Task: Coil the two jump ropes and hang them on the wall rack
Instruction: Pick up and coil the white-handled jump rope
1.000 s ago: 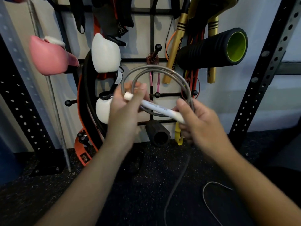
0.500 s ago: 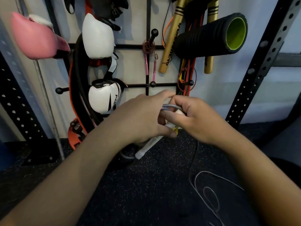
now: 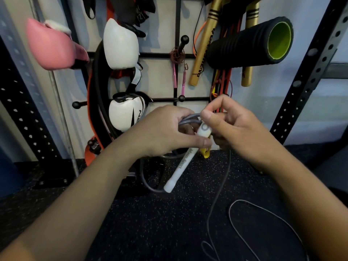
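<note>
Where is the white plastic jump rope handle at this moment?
In the head view, the white plastic jump rope handle sits at centre, gripped between the left hand and right hand, slanting down-left over the black speckled floor.

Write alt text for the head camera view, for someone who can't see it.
Two hands, the left hand and right hand, grip a coiled grey jump rope and its white handle in front of a black wall rack. The rack holds white boxing gloves, a pink glove and a black foam roller. More rope trails on the dark floor.
</note>
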Motion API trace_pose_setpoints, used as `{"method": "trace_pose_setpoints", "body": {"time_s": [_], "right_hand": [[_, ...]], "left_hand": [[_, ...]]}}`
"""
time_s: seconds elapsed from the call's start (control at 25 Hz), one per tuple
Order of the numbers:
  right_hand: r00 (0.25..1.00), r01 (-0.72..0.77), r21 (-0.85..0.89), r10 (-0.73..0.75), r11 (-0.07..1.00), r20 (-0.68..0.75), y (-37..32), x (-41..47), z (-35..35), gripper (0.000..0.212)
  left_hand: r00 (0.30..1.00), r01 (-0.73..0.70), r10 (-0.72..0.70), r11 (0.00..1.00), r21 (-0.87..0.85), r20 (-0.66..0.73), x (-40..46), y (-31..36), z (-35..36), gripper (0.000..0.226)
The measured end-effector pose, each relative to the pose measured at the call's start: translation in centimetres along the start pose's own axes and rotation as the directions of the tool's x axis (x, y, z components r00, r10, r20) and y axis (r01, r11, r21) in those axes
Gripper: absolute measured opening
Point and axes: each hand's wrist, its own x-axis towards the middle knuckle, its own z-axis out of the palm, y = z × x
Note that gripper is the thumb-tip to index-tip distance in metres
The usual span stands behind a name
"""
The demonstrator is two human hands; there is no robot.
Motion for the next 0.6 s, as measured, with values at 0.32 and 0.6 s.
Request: {"method": "trace_pose_setpoints", "body": {"time_s": [0.32, 0.6], "right_hand": [[0.979, -0.103, 0.090, 0.117, 0.991, -0.165, 1.2, -0.3, -2.0, 0.037], [0.985, -0.149, 0.270, 0.167, 0.951, -0.047, 0.6, -0.8, 3.9, 0.068]], "left_hand": [[0.981, -0.151, 0.015, 0.685, -0.713, -0.193, 0.1, -0.8, -1.1, 0.025], [0.813, -0.352, -0.270, 0.477, -0.805, -0.516, 1.4, -0.3, 2.4, 0.032]]}}
